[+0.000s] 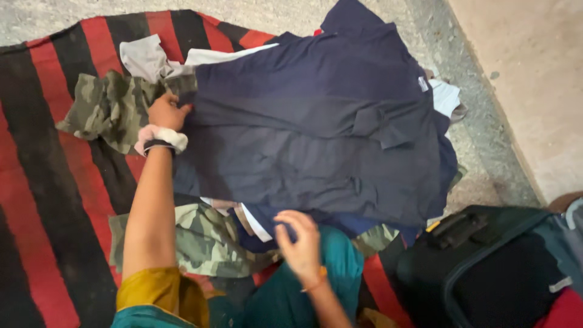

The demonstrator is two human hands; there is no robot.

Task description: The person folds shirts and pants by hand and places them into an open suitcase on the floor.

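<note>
Left hand point(167, 112): I am pinching the navy shirt's point(316, 127) far edge, fingers together, keeping it flat.
Right hand point(302, 243): fingers loosely apart, resting on the near hem.
Shirt: lying atop clothes on the striped rug point(42, 182).

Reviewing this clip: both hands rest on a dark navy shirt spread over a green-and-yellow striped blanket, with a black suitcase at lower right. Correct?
Not quite. The head view shows the blanket striped red and black, not green and yellow. The left hand and right hand do touch the navy shirt, and the black suitcase sits at lower right.
</note>
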